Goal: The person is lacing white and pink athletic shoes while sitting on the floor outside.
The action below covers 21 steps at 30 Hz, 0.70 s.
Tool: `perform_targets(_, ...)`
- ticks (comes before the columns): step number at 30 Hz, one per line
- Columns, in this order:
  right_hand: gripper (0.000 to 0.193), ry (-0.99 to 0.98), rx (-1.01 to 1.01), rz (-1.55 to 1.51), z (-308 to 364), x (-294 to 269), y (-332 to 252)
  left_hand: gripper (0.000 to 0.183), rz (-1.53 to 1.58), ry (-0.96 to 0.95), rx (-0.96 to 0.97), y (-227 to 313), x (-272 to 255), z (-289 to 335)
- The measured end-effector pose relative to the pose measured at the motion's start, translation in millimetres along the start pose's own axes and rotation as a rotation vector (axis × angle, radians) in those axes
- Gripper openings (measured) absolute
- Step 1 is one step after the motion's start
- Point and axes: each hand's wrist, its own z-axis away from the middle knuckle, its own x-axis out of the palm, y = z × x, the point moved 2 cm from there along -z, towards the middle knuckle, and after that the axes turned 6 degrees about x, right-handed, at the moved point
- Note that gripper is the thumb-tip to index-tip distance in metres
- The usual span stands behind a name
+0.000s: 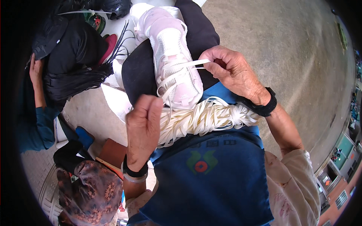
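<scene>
A pale pink and white sneaker (177,71) lies across my lap on black trouser legs, its toe toward me. Between the thumb and fingers of my right hand (232,71), to the right of the shoe, a flat white shoelace (194,63) is pinched and drawn out sideways from the eyelets. My left hand (143,126) is closed beside the toe, close to a loose loop of lace; its fingertips hide what they hold, if anything. Below the toe, a thick bundle of cream laces (203,118) rests on my blue apron (211,177).
On the left sits another person in dark clothes, one hand (36,69) by a black shoe (49,35), with a bunch of black laces (75,83) on the lap. More shoes lie at the upper left. A patterned cloth (90,192) is at lower left. Concrete floor (271,30) extends right.
</scene>
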Motion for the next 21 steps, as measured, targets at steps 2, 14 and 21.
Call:
perform_targets(2, 0.012, 0.048, -0.037, 0.097, 1.4, 0.9, 2.9, 0.01, 0.041, 0.116, 0.026, -3.2, 2.4, -11.0)
perform_targets(14, 0.016, 0.16, -0.15, 0.256, 0.7, 0.4, 0.9, 0.013, -0.003, 0.043, -0.096, -3.3, 0.1, -16.2)
perform_targets(21, 0.017, 0.089, -0.346, 0.257, 11.5, 5.2, -17.1, 0.01, 0.019, -0.179, -0.138, 6.7, 7.0, 11.5)
